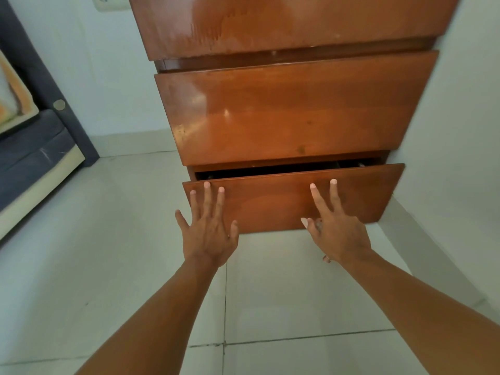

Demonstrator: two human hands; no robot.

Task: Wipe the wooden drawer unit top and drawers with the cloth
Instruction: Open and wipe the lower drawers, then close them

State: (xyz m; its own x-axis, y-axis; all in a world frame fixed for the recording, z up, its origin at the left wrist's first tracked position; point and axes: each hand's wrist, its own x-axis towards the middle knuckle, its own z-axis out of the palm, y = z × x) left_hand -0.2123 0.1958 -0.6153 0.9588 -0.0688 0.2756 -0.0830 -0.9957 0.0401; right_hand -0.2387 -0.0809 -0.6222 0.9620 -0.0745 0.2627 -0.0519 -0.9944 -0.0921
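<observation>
The drawer unit [297, 28] is glossy reddish-brown wood with flat, handle-free fronts and crisp straight edges; its polish shows streaky, smeared patches in the sheen. The middle drawer [295, 112] sits above both hands. The bottom drawer [270, 204] stands slightly out, with a dark slit open along its top edge just beyond the fingertips.

The left hand [207, 231] lies flat on the left part of that drawer front, fingers straight and spread, holding nothing. The right hand [335, 234] rests on the right part with two fingers straight and the thumb out. Its other fingers are not plainly seen, and it also holds nothing.

Beneath the arms runs a floor [284, 293] of smooth pale tiles with thin grout lines. A white wall [460, 131] stands close to the right of the right hand. Well to the left of the left hand is a dark blue padded piece of furniture [32, 152].
</observation>
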